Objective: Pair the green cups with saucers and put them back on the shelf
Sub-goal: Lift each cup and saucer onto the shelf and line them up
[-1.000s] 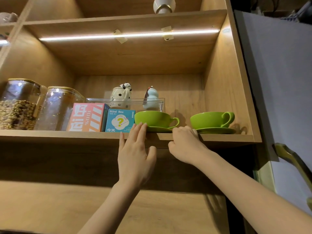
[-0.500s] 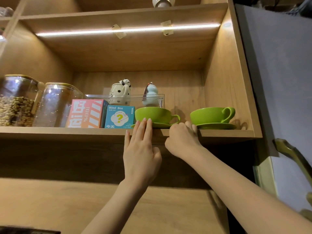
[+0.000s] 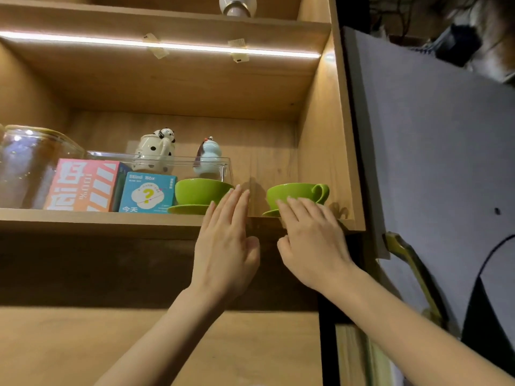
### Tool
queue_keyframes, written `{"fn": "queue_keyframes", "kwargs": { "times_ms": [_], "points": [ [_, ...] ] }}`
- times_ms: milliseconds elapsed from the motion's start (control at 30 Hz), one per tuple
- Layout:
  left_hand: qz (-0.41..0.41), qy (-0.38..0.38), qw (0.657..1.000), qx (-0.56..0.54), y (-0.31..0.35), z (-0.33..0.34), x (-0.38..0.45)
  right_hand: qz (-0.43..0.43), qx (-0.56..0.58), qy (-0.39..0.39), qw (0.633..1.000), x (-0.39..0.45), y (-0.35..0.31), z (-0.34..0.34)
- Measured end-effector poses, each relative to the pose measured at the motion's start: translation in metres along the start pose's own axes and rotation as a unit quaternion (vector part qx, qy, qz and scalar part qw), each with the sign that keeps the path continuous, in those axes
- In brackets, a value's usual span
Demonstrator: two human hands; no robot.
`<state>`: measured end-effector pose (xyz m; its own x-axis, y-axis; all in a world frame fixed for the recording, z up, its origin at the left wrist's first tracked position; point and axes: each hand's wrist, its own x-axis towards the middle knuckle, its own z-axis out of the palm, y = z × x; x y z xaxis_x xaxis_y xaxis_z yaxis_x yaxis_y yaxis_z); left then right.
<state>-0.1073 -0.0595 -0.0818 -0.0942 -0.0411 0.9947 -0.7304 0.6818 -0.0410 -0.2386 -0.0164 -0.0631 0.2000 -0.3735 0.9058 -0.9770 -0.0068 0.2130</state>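
hands have shifted rightward along the shelf (image 3: pixel 97 218) edge in the last second. the left hand (image 3: pixel 225 246), which lay flat under the left cup (image 3: pixel 199 192), now stands with straight fingers against that cup's right side, holding nothing. the right hand (image 3: pixel 312 240), curled at the shelf edge between the two cups a moment ago, now spreads open over the front of the right cup (image 3: pixel 295 192) and its saucer (image 3: pixel 271 213), fingertips touching, nothing gripped. both cups sit on saucers, the left saucer (image 3: pixel 186 209) just beside the blue box (image 3: pixel 147 193). pairing looks done; this reads as final nudging.
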Motion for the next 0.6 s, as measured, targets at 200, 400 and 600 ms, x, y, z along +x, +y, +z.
{"fn": "queue_keyframes", "kwargs": {
  "times_ms": [200,400,600],
  "points": [
    [-0.005,-0.122,0.992,0.019,0.015,0.020,0.019,-0.026,0.015,-0.019,0.999,-0.006,0.011,-0.001],
    [-0.045,-0.187,0.981,0.035,0.025,0.022,0.036,-0.022,0.089,-0.033,0.995,-0.008,0.025,-0.004],
    [-0.034,-0.170,0.985,0.019,0.023,0.024,0.032,-0.012,0.123,-0.044,0.991,-0.011,0.039,-0.004]
  ]
}}
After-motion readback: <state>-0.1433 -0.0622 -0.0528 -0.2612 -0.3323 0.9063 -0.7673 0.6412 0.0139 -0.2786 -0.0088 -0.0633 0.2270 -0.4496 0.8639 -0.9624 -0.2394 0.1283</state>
